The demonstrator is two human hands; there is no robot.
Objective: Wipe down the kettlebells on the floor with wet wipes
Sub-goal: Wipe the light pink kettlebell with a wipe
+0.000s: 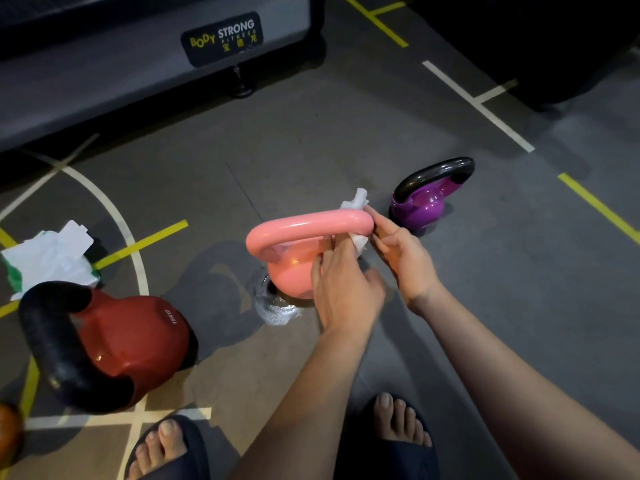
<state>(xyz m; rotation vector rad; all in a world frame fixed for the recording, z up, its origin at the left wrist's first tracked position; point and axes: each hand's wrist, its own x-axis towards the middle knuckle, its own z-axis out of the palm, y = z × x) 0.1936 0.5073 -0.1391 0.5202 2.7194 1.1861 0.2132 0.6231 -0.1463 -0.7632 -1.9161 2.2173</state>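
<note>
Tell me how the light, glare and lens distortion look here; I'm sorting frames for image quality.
Head view: dim overall, corners falling to black; small glare spots on the pink kettlebell and red kettlebell; a bright sheen on the wet patch of floor; wide-angle bending curves the floor lines; the wipe and both hands stay reasonably sharp, edges softer.

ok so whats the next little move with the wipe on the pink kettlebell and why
Probably slide the wet wipe leftward along the pink kettlebell handle. The wipe is wrapped round the handle's right corner, pinched by the left hand and right hand, and the rest of the handle lies bare.
</note>
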